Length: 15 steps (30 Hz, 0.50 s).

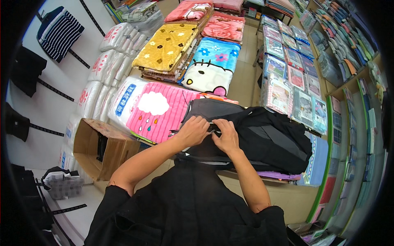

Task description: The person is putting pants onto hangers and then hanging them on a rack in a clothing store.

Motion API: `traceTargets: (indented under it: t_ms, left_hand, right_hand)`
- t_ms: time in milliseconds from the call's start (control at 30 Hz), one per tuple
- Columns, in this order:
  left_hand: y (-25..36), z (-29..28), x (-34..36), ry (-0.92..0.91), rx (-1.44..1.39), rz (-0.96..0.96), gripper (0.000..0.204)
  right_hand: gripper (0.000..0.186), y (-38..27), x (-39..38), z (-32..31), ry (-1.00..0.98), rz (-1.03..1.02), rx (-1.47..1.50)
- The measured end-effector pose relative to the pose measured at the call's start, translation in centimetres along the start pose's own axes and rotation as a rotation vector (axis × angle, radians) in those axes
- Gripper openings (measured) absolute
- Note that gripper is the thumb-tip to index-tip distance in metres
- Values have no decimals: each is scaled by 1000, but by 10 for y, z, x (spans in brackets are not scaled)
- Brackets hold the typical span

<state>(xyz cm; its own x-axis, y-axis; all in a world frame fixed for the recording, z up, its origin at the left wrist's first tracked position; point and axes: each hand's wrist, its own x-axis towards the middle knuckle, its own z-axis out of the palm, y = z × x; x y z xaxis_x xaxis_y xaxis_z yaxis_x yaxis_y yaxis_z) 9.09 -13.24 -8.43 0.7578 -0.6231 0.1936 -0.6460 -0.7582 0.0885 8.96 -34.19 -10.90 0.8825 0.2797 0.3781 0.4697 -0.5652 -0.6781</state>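
Note:
A black garment with grey panels (271, 139) lies spread over the folded textiles in front of me. My left hand (193, 130) is closed on its near left end, fingers bent down into the fabric. Close beside it my right hand (225, 137) pinches the same part between thumb and fingers. A small dark piece with a light, shiny edge shows between the two hands; its kind I cannot make out. Left of my left hand lies a pink striped blanket (158, 108) with a white cloud and coloured drops, partly under the garment.
Beyond the garment are stacks of folded blankets, a yellow one (166, 45) and a blue one with a cartoon cat (213, 67) on top. An open cardboard box (119, 156) stands at the left near wrapped white bundles (102, 65). Packaged textiles (279, 90) fill a table at the right.

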Motion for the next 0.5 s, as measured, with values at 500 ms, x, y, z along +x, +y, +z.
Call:
traceTargets:
  t_ms: [500]
  left_hand:
    - [-109,43,-161,80,-213,-571,40]
  right_hand:
    - [30,42,-12,-25,28,-29,106]
